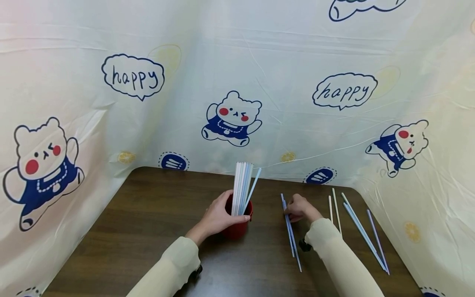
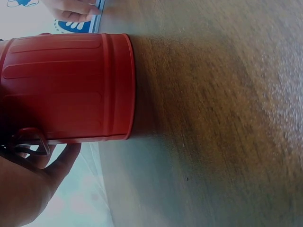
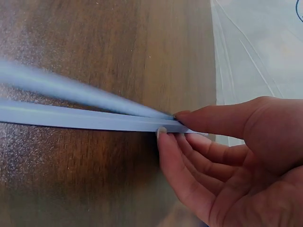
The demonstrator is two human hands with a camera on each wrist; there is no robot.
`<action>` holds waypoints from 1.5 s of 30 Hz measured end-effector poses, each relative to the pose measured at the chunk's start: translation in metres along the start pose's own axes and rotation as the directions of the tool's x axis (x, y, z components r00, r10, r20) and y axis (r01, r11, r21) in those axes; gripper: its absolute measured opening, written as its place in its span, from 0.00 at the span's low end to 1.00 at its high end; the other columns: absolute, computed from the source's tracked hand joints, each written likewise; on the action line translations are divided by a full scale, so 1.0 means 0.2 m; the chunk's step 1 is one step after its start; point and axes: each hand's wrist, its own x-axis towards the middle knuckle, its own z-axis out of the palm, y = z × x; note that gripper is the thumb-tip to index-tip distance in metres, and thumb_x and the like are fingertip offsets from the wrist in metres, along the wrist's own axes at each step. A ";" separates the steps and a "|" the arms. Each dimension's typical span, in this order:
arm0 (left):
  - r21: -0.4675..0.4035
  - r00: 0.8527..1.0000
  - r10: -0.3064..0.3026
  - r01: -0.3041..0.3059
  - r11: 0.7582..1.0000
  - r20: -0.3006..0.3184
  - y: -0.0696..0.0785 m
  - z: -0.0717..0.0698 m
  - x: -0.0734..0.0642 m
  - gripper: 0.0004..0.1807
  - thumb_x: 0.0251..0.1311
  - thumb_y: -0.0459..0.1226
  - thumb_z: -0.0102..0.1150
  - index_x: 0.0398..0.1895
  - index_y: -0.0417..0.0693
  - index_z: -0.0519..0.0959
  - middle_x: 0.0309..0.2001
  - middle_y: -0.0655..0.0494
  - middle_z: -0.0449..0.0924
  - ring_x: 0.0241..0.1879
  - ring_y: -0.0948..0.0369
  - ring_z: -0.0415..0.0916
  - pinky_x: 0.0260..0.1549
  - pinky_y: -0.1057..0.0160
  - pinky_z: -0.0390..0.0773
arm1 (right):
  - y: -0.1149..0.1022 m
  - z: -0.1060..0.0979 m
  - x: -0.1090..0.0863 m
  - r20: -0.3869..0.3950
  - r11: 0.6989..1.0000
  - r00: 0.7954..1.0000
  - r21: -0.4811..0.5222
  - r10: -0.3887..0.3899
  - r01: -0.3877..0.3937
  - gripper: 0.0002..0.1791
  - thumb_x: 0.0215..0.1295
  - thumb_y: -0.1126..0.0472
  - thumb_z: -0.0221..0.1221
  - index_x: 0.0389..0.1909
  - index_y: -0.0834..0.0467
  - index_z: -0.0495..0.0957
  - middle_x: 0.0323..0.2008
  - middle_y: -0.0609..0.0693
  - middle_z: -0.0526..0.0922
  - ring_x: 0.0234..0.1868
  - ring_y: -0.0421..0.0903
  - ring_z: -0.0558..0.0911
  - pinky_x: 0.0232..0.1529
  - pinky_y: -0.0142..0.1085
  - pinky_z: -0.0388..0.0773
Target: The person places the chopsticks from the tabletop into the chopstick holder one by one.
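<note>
My left hand (image 1: 217, 215) grips a small red bucket (image 1: 236, 232) near its rim, thumb across the front. A bundle of long pale sticks (image 1: 240, 187) stands upright in it, and one light-blue stick (image 1: 254, 187) leans apart to the right. In the left wrist view the bucket (image 2: 61, 85) has ribbed sides and a wire handle. To the right, my right hand (image 1: 299, 207) pinches two thin blue-violet sticks (image 1: 291, 237) near their far ends. The right wrist view shows thumb and fingertips closing on these sticks (image 3: 94, 118), which spread apart toward the near end.
Right of my right arm lie two cream sticks (image 1: 335, 206), light-blue sticks (image 1: 363, 235) and a violet stick (image 1: 377, 241) on the brown wooden table (image 1: 141, 231). A white printed cloth (image 1: 282, 53) hangs behind and along both sides of the table.
</note>
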 end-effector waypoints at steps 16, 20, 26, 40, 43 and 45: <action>-0.004 1.000 -0.003 0.003 1.000 -0.003 0.01 -0.01 0.00 0.49 0.46 0.60 0.78 0.73 0.64 0.66 0.67 0.60 0.72 0.59 0.56 0.75 0.59 0.39 0.76 | -0.09 -0.05 -0.06 -0.148 0.968 0.974 0.159 -0.169 0.192 0.03 0.66 0.75 0.57 0.35 0.72 0.79 0.28 0.62 0.83 0.26 0.51 0.85 0.34 0.50 0.87; -0.006 1.000 -0.004 0.004 1.000 -0.002 0.01 -0.01 0.00 0.49 0.47 0.59 0.78 0.73 0.64 0.66 0.67 0.60 0.72 0.59 0.56 0.75 0.58 0.39 0.76 | -0.14 -0.06 -0.07 -0.210 0.948 0.954 0.192 -0.214 0.255 0.03 0.69 0.72 0.58 0.38 0.71 0.76 0.32 0.63 0.83 0.30 0.56 0.86 0.36 0.52 0.87; -0.001 1.000 0.004 -0.004 1.000 -0.003 0.01 -0.01 0.00 0.50 0.46 0.61 0.78 0.73 0.64 0.66 0.67 0.60 0.72 0.60 0.56 0.75 0.58 0.39 0.76 | -0.19 -0.06 -0.09 -0.277 0.921 0.921 0.199 -0.274 0.334 0.05 0.70 0.69 0.60 0.40 0.69 0.75 0.30 0.59 0.82 0.28 0.57 0.86 0.30 0.44 0.87; 0.000 1.000 0.005 -0.005 1.000 -0.008 0.01 0.00 -0.01 0.50 0.46 0.60 0.78 0.73 0.64 0.66 0.66 0.60 0.73 0.59 0.56 0.76 0.58 0.39 0.76 | -0.27 -0.06 -0.15 -0.351 0.879 0.886 0.257 -0.303 0.402 0.08 0.72 0.67 0.61 0.43 0.69 0.75 0.31 0.58 0.81 0.30 0.51 0.84 0.29 0.41 0.87; 0.001 1.000 0.006 -0.006 1.000 -0.011 0.01 0.00 -0.01 0.50 0.46 0.61 0.78 0.72 0.63 0.66 0.66 0.60 0.73 0.59 0.56 0.76 0.58 0.40 0.77 | -0.29 -0.06 -0.16 -0.362 0.859 0.880 0.294 -0.306 0.420 0.09 0.72 0.67 0.61 0.45 0.70 0.74 0.33 0.61 0.81 0.29 0.49 0.83 0.31 0.43 0.87; 0.002 1.000 0.006 -0.006 1.000 -0.010 0.01 0.00 -0.01 0.50 0.46 0.60 0.78 0.72 0.63 0.66 0.66 0.60 0.73 0.59 0.56 0.76 0.58 0.39 0.76 | -0.30 -0.06 -0.16 -0.369 0.844 0.877 0.319 -0.309 0.431 0.10 0.71 0.67 0.61 0.45 0.71 0.74 0.34 0.63 0.81 0.29 0.49 0.84 0.30 0.44 0.87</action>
